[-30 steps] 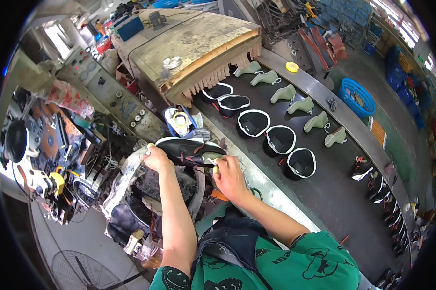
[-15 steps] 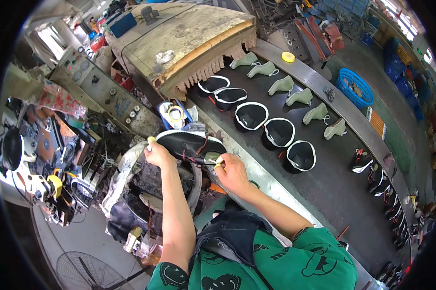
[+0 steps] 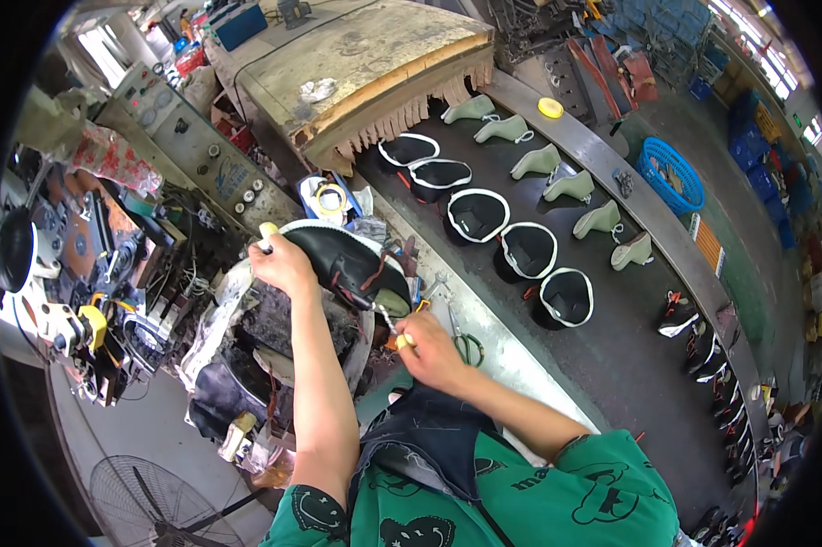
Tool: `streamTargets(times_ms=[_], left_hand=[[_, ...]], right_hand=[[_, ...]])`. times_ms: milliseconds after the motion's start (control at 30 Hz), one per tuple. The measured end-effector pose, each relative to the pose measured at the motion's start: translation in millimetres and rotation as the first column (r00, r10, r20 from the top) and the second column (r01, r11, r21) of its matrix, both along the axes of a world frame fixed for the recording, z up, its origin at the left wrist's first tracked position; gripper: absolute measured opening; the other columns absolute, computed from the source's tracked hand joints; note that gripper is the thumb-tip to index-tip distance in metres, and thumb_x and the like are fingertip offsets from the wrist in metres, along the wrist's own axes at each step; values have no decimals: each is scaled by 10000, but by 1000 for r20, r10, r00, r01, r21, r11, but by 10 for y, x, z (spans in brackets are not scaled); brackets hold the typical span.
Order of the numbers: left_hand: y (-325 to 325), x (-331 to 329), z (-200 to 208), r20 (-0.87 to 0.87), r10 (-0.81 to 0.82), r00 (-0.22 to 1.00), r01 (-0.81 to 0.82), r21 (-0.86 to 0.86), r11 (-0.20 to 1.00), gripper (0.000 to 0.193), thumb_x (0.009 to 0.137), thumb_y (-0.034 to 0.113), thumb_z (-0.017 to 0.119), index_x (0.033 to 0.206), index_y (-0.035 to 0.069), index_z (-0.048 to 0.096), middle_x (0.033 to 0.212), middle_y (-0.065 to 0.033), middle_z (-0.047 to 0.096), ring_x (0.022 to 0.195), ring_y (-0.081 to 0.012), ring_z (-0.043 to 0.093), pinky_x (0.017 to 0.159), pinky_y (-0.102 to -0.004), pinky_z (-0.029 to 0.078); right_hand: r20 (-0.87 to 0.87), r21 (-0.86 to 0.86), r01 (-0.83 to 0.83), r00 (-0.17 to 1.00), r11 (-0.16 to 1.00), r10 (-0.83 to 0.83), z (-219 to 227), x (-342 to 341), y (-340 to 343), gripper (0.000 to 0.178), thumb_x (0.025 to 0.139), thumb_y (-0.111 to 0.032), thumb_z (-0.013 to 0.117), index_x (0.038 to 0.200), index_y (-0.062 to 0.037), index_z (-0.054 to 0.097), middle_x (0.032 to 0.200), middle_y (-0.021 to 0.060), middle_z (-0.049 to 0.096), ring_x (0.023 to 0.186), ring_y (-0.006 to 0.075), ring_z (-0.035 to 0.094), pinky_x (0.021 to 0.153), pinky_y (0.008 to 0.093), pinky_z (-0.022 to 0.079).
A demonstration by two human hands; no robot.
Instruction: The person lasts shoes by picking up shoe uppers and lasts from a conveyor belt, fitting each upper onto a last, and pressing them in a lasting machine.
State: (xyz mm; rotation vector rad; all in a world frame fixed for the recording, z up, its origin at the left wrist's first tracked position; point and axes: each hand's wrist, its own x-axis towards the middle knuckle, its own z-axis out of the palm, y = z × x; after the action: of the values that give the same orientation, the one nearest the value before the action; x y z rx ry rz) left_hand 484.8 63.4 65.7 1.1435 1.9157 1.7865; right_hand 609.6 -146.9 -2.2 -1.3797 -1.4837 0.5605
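A black shoe upper (image 3: 329, 257) with a white edge sits on a pale green last (image 3: 392, 303), whose heel end shows at the opening. My left hand (image 3: 283, 264) is closed around the far-left end of the shoe, with a yellow cover on a fingertip. Between the last and my right hand (image 3: 432, 351) runs a short twisted white cord (image 3: 386, 317). My right fingers are curled shut on its lower end, a yellow cover showing there too. Reddish laces hang on the upper. Green-handled scissors (image 3: 468, 349) lie beside my right hand on the metal ledge (image 3: 511, 365).
Beyond the ledge, a dark conveyor (image 3: 602, 365) carries a row of black uppers with white rims (image 3: 529, 251) and several pale green lasts (image 3: 570, 186). Below the shoe is a dirty machine (image 3: 292, 333). A blue basket (image 3: 671, 173) stands past the conveyor, a fan (image 3: 160, 501) at lower left.
My right hand has drawn down from the shoe's heel, and the cord now shows stretched between them. The shoe has tilted, its left end moving up and left with my left hand.
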Motion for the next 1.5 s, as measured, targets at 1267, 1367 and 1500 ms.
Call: streamTargets(times_ms=[1267,1367,1500], left_hand=[[-780,548,-2258,-47,-496,867,332,-687,646,353,883,259,495,932,-71,610,949,-317,620,934,-466,591,822,-492,459],[-1005,966,-2658,-41,-657,752,452,-694,561,293,878,211,487,858,-64,583,870,-285,627,853,-441,602,744,-485,452],[-1203,1321,-3162,59,-818,572,606,-702,374,237,876,166,493,833,-57,558,796,-255,606,754,-411,574,696,-464,433]], right_hand=[[-504,-697,71,660,713,-558,-860,604,-584,174,818,51,482,988,35,515,703,76,581,560,111,504,481,259,370],[-353,-761,183,688,623,-634,-1527,723,-1017,171,835,61,464,999,44,509,728,87,591,594,130,531,515,263,405],[-440,-773,303,376,558,-815,-2042,806,-1310,185,845,67,491,1030,51,491,780,98,608,655,143,568,590,263,447]])
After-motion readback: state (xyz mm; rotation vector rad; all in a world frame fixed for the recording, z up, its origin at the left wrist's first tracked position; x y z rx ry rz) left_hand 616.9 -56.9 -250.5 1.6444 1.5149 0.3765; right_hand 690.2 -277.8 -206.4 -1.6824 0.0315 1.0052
